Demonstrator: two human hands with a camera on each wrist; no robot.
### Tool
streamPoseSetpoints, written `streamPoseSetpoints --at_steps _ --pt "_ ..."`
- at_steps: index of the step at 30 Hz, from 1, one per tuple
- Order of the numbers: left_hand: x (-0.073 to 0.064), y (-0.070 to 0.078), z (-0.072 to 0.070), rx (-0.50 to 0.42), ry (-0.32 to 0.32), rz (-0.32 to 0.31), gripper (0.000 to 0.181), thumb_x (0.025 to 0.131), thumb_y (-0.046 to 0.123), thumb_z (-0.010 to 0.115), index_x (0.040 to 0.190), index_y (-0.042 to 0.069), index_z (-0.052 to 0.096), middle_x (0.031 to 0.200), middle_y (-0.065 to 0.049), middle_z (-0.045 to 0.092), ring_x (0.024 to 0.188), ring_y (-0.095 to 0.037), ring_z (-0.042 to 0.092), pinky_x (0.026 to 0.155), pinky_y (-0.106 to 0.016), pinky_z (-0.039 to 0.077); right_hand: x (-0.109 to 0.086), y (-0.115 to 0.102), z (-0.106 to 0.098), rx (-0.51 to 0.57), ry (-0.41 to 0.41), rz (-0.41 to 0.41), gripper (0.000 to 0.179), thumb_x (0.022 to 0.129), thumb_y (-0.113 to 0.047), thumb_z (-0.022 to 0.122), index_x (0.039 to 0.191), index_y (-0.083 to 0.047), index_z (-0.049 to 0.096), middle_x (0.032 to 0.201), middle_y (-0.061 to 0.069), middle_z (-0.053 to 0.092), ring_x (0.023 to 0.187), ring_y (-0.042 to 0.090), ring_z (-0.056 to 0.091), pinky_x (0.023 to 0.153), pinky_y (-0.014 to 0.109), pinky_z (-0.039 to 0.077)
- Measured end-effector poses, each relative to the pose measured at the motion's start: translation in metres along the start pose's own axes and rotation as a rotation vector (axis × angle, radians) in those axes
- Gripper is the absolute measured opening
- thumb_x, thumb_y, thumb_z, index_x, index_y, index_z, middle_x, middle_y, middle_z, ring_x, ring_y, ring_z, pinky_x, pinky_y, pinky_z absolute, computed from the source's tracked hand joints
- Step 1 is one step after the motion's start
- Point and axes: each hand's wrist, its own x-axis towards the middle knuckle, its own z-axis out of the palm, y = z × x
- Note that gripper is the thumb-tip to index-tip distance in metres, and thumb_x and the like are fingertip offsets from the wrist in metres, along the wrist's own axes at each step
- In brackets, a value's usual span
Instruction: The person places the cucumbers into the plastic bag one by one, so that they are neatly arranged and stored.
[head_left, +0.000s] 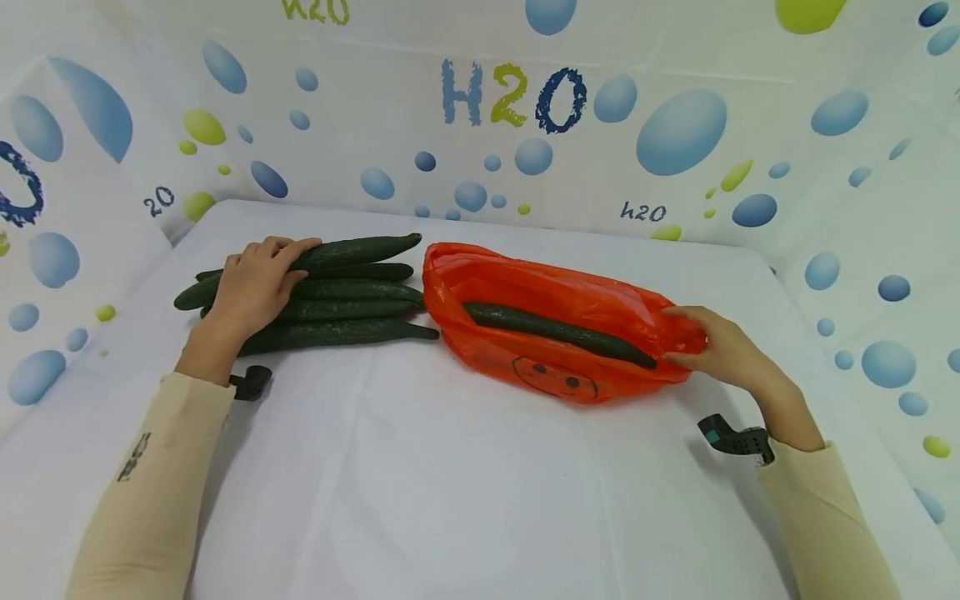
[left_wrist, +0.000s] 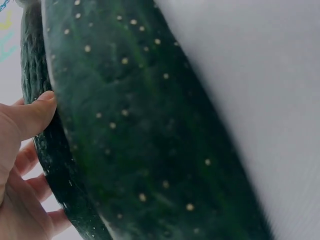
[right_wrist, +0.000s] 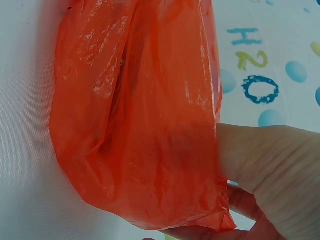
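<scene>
Several dark green cucumbers (head_left: 337, 311) lie side by side on the left of the table. My left hand (head_left: 255, 279) grips the cucumber on top (head_left: 367, 248) at the far side of the pile, thumb on the near side. In the left wrist view another cucumber (left_wrist: 130, 120) fills the foreground, with the left fingers (left_wrist: 32, 117) around one behind it. An orange-red plastic bag (head_left: 540, 283) lies on its side with its mouth spread, one cucumber (head_left: 562, 327) inside. My right hand (head_left: 716, 346) pinches the bag's right end, the thumb inside its edge.
A white cloth covers the table (head_left: 450, 483). Behind it stands a white backdrop (head_left: 420, 100) with blue and green drops and H2O lettering. Cucumber tips at the right of the pile reach close to the bag's left end. A smiling face is drawn on the bag.
</scene>
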Motion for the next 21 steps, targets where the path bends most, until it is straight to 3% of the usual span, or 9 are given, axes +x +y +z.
streamPoseSetpoints --at_steps 12,21 --pt "0.0 0.005 -0.002 0.031 0.062 0.05 0.048 0.099 0.008 0.057 0.144 0.017 0.043 0.129 -0.026 0.048 0.116 -0.051 0.045 0.093 -0.067 0.033 0.001 -0.003 0.003 -0.008 -0.012 0.012 0.062 0.087 -0.012 0.074 0.139 0.003 0.043 0.137 0.031 0.044 0.122 0.048 0.041 0.096 0.065 0.042" --pt "0.001 0.014 -0.009 0.035 0.105 0.047 0.048 0.098 0.009 0.057 0.144 0.017 0.043 0.129 -0.025 0.048 0.116 -0.05 0.045 0.092 -0.067 0.034 0.001 -0.003 0.001 -0.021 -0.013 0.019 0.063 0.088 -0.015 0.074 0.139 0.003 0.043 0.137 0.031 0.044 0.122 0.049 0.042 0.095 0.065 0.043"
